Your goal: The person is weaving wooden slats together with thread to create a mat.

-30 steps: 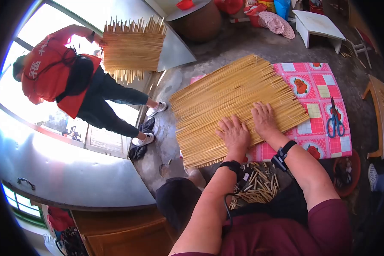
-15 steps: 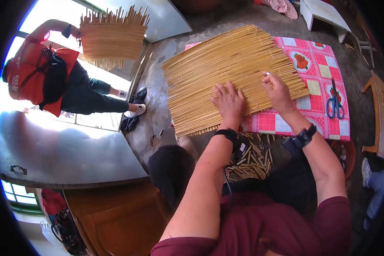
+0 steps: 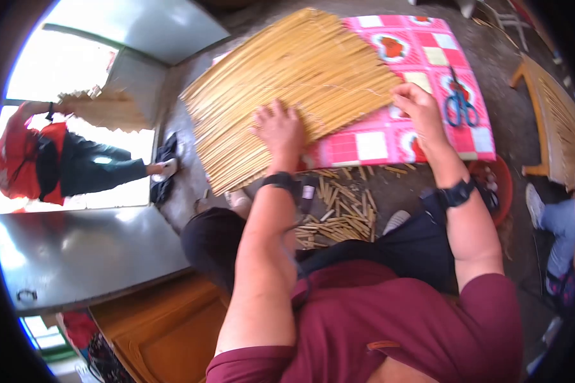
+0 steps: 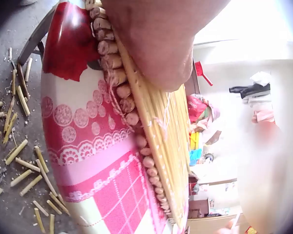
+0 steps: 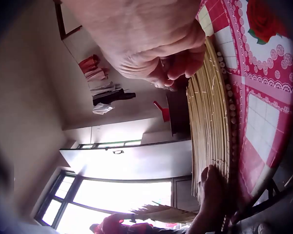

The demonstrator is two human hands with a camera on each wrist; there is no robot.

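Observation:
A mat of thin yellow sticks (image 3: 287, 64), bound with pale thread, lies on a table with a pink flowered tablecloth (image 3: 345, 148). My left hand (image 3: 279, 131) rests on its near part, fingers spread. At the mat's right corner my right hand (image 3: 421, 112) has its fingers curled, the fingertips overlapping the corner in the head view. A small white stick (image 4: 238, 217) shows at its fingertips in the left wrist view. The right wrist view has the right fingers (image 5: 185, 66) bent close over the mat's end. Blue-handled scissors (image 3: 460, 110) lie on the cloth to the right.
Many cut stick pieces (image 3: 345, 204) litter the floor below the table. A red basin (image 3: 505, 191) stands at the near right, with a wooden frame (image 3: 535, 83) beyond it. At the left, a person in a red vest (image 3: 29, 159) carries another stick mat (image 3: 108, 110).
My right hand has come up off the mat, curled its fingers round a small white stick and moved to the right corner. My left hand stays on the mat. The other person has moved farther away.

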